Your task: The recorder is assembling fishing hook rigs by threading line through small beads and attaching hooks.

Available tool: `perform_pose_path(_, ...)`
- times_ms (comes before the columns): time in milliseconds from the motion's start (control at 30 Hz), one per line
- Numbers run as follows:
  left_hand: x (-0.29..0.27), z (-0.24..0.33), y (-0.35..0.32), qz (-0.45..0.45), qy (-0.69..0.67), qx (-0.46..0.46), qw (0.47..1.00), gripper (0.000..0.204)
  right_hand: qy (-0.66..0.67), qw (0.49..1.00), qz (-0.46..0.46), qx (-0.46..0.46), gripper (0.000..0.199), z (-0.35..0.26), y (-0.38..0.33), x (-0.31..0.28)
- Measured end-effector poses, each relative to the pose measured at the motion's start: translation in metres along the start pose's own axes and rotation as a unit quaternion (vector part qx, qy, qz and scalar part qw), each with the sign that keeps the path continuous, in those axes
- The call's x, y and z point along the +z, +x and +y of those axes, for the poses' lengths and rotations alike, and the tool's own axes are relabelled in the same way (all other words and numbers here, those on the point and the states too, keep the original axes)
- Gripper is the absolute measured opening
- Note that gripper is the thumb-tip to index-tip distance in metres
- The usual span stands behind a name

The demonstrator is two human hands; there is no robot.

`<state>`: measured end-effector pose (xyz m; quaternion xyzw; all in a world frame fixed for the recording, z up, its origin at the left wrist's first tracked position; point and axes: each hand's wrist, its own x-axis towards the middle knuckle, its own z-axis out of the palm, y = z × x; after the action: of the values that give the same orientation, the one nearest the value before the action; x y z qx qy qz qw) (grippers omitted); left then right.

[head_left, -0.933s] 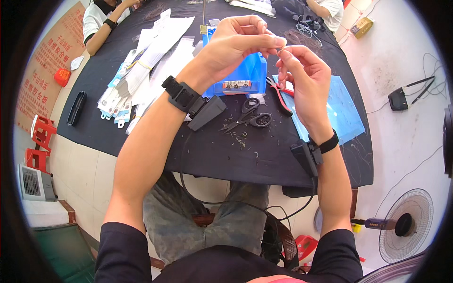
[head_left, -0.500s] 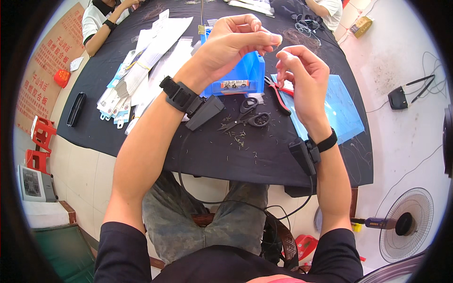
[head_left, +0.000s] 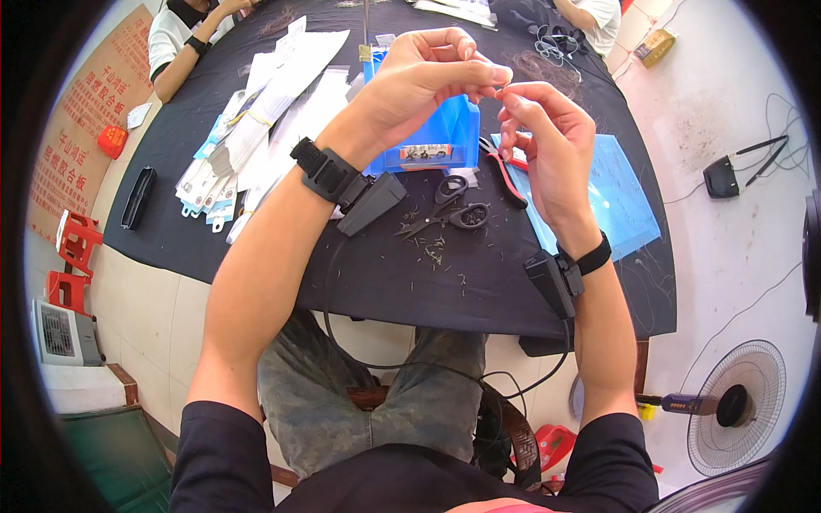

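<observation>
Both hands are raised over the far side of a blue plastic bin [head_left: 453, 128], fingertips meeting. My left hand [head_left: 432, 68] pinches thumb against forefinger on something too small to make out. Touching it from the right, my right hand [head_left: 552, 128] also pinches, and what lies between its fingertips is hidden. Below them, black-handled scissors [head_left: 446, 212] lie open on the black cloth, with tiny clippings [head_left: 434, 252] scattered around. Red-handled pliers [head_left: 506, 175] rest beside my right hand, partly on a blue translucent sheet [head_left: 611, 192].
White card packets [head_left: 256, 120] are heaped left of the bin. A black case [head_left: 138, 198] lies near the table's left edge. Two people sit across the table; one person's arm [head_left: 184, 64] shows at far left. Tangled thin strands [head_left: 543, 73] lie beyond my right hand. A fan [head_left: 737, 409] stands at right.
My right hand has moved slightly up and left, closing the small gap so its fingertips now meet those of my left hand. The left hand has stayed nearly still.
</observation>
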<state>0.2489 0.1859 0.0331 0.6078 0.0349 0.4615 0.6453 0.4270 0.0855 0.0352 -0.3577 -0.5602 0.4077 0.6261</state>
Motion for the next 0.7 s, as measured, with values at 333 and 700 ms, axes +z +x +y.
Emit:
perform_pose_path(333,0.000,0.000,0.000,-0.007,-0.006,-0.002,1.000,0.023,-0.019,0.999,-0.024,-0.012,0.010,0.000,-0.001,0.001)
perform_pose_path(700,-0.003,0.004,0.000,0.006,0.003,0.003,1.000,0.021,-0.250,0.967,0.030,0.039,0.015,0.007,0.011,-0.018)
